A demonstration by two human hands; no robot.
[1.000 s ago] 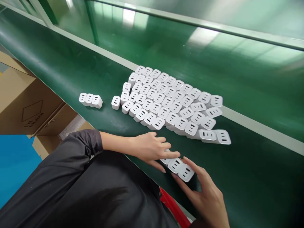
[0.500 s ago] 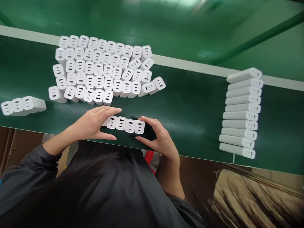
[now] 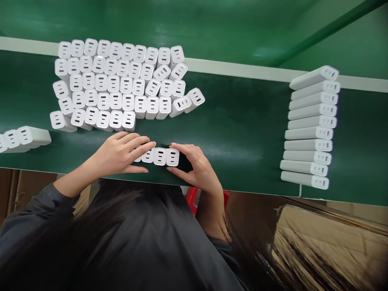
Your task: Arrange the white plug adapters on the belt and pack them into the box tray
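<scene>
Both my hands are around a short row of white USB chargers (image 3: 160,156) standing on end near the table's front edge. My left hand (image 3: 123,153) covers the row's left end, with its fingers along the far side and its thumb on the near side. The chargers beneath it are partly hidden. My right hand (image 3: 195,163) closes on the right-end charger (image 3: 172,157), thumb in front and fingers behind. Just beyond stands a large block of similar chargers (image 3: 115,83) in several rows, ports up, a few of them turned askew.
At the right, a column of chargers (image 3: 309,133) lies on its sides. More chargers (image 3: 33,136) lean together at the left edge. A pale strip (image 3: 242,69) crosses the green table (image 3: 239,117). Below the table is a cardboard box (image 3: 327,238).
My hands have drawn closer together around the short row, and my left hand covers more of it. The whole view has shifted, moving the block and the left chargers leftward in the picture.
</scene>
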